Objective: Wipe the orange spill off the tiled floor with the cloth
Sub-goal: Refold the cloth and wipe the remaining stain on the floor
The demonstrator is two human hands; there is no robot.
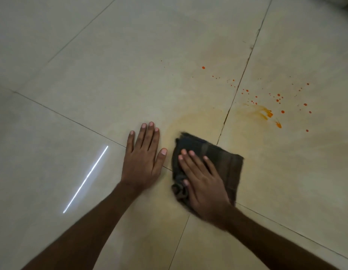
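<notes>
A dark folded cloth (225, 158) lies flat on the pale tiled floor (110, 75), below the middle of the view. My right hand (202, 184) presses down on the cloth, fingers spread over it and thumb by its bunched lower corner. My left hand (143, 156) rests flat on the bare tile just left of the cloth, fingers apart, holding nothing. Orange spill (266, 114) shows as a smeared streak and several scattered drops up and to the right of the cloth. A faint yellowish smear (192, 119) curves over the tile just above the cloth.
Dark grout lines (239, 84) cross the floor; one runs down to the cloth's top corner. A bright strip of reflected light (85, 178) lies on the tile left of my left arm. Something pale sits at the top right corner.
</notes>
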